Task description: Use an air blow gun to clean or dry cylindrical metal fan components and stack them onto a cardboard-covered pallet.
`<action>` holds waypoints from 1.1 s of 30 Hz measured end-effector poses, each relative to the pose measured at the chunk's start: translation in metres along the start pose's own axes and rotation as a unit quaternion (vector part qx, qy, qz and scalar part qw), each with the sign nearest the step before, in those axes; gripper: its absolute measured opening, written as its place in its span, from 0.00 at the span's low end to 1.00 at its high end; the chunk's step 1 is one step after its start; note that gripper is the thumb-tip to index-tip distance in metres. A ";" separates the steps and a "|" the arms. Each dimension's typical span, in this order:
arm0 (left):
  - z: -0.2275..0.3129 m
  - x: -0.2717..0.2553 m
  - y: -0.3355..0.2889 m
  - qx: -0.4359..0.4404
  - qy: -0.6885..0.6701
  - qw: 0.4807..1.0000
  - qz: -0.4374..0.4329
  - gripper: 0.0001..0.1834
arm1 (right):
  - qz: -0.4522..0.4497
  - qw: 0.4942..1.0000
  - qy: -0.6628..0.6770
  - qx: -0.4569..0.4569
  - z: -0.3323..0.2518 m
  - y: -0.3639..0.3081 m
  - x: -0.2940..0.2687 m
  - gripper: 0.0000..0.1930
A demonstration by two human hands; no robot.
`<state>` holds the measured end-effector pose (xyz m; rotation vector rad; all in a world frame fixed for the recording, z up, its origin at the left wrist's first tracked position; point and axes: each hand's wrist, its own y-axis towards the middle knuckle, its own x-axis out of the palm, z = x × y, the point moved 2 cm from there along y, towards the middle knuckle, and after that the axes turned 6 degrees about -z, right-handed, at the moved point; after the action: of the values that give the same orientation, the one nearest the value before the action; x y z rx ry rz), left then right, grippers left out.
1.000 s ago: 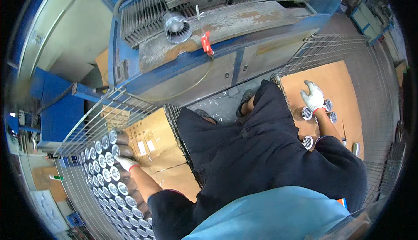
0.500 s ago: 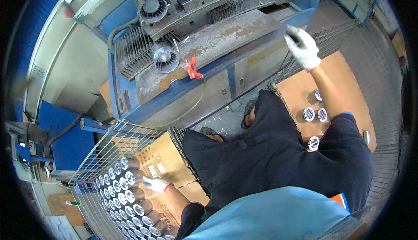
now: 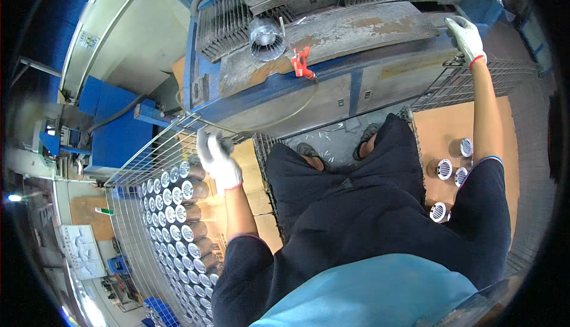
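My left hand [image 3: 218, 164], in a white glove, is raised above the left wire basket [image 3: 133, 170], beside its rows of metal cylinders [image 3: 187, 232]. Motion blurs its fingers, but they look apart, with a dark grey patch near the thumb and no part plainly held. At the right end of the bench, my right hand [image 3: 468, 39], gloved too, reaches forward with fingers loosely bent and apart; nothing shows in it. Below that forearm, several similar cylinders with slotted bright ends [image 3: 444, 169] lie on brown cardboard [image 3: 504, 143] in the right basket.
Ahead runs a blue-framed metal bench [image 3: 332, 92] with a worn plate [image 3: 380, 27]. On it are a finned metal cylinder [image 3: 266, 40] and a red air gun [image 3: 301, 63] on a thin hose. My feet rest on grey floor [image 3: 338, 143] scattered with shavings, between the baskets.
My left hand has risen away from the cylinders toward the basket's far end. My right hand has moved to the bench's right end. The view has shifted, so the bench sits higher.
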<state>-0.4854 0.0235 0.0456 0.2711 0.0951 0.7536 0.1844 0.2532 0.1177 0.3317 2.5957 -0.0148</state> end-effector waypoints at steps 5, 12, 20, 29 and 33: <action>0.045 0.111 0.054 0.135 0.169 0.964 -0.157 0.27 | 0.003 1.000 0.029 -0.009 0.005 0.001 0.003 0.20; 0.053 0.186 0.121 0.189 0.504 0.806 -0.245 0.27 | 0.003 0.999 0.031 -0.004 0.008 0.007 0.006 0.21; 0.024 0.131 0.143 0.090 0.432 0.868 -0.228 0.24 | 0.023 0.998 0.032 -0.058 0.017 0.011 0.002 0.19; 0.005 0.121 0.150 0.145 0.385 0.900 -0.144 0.21 | 0.012 0.998 0.040 -0.050 0.015 0.008 0.006 0.19; 0.006 0.132 0.158 0.259 0.428 0.855 -0.140 0.19 | 0.016 0.997 0.033 -0.064 0.018 0.012 0.007 0.19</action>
<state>-0.4931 0.2223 0.0963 0.4047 1.1787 0.4952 0.1909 0.2651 0.0992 0.3315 2.6414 0.1757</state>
